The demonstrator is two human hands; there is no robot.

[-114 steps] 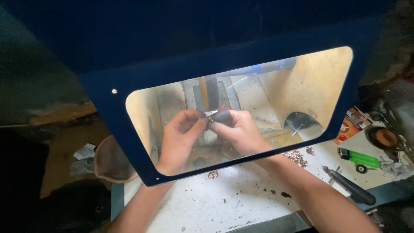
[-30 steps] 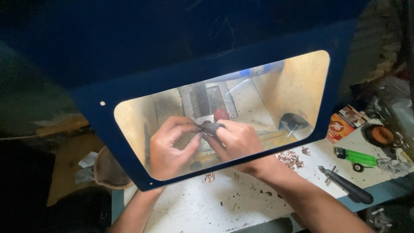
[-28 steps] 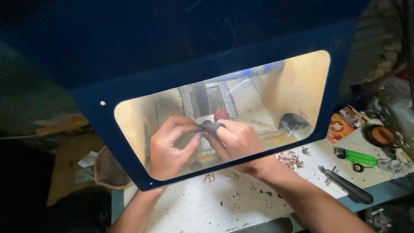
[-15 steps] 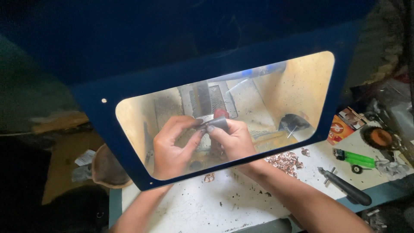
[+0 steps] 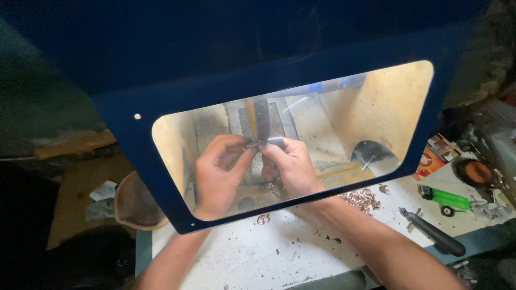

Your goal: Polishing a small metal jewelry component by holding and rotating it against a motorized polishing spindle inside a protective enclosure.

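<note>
Both my hands reach under a dark blue guard panel (image 5: 161,161) and show through its clear window. My left hand (image 5: 217,172) and my right hand (image 5: 290,164) pinch a small grey metal piece (image 5: 257,143) between their fingertips. The piece is pressed against a narrow upright belt or wheel (image 5: 260,118) of a lit machine behind the window. What kind of piece it is cannot be told; it is small and partly hidden by the fingers.
On the white, chip-strewn bench (image 5: 258,258) lie copper-coloured pieces (image 5: 363,197), a green lighter (image 5: 446,197), a black-handled tool (image 5: 435,240) and an orange round tin (image 5: 477,172). A brown bowl (image 5: 134,204) stands at the left. The surroundings are dark.
My hands have risen a little and closed together, bringing the piece up against the belt. The camera view shifted slightly; the bench things stay put.
</note>
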